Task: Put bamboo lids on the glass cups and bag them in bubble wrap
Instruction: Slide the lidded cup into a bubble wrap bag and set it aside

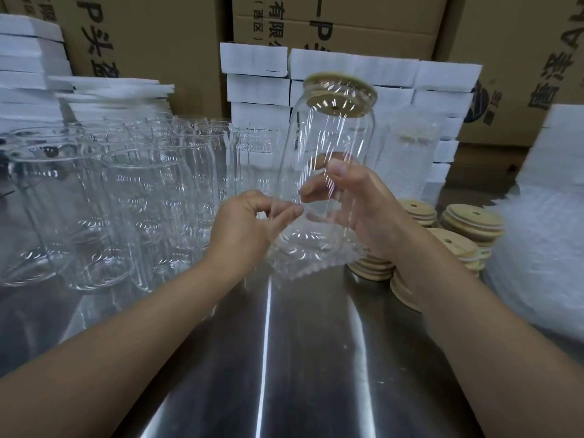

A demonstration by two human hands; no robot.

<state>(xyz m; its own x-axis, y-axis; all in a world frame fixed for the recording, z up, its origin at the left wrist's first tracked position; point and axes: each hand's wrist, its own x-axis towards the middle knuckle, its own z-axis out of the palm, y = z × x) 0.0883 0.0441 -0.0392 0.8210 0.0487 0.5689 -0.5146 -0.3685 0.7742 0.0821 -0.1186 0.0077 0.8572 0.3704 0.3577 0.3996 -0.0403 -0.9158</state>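
1. Right hand [363, 216]: fingers lie behind the cup [328, 137], seen only warped through the glass.
2. Left hand [249, 222]: fingertips blurred; whether they pinch the bag [316, 263] cannot be told.
3. The bag is clear and smeared; its upper edge on the cup is lost.
4. Lids [471, 216]: the near stacks are partly hidden behind the right forearm [442, 279].
5. Cups [126, 191]: overlapping, cut off at left; count unclear.
6. Cartons [347, 20]: cut off at top, print partly hidden by foam [256, 61].
7. Wrap pile [537, 248]: cut off at right.
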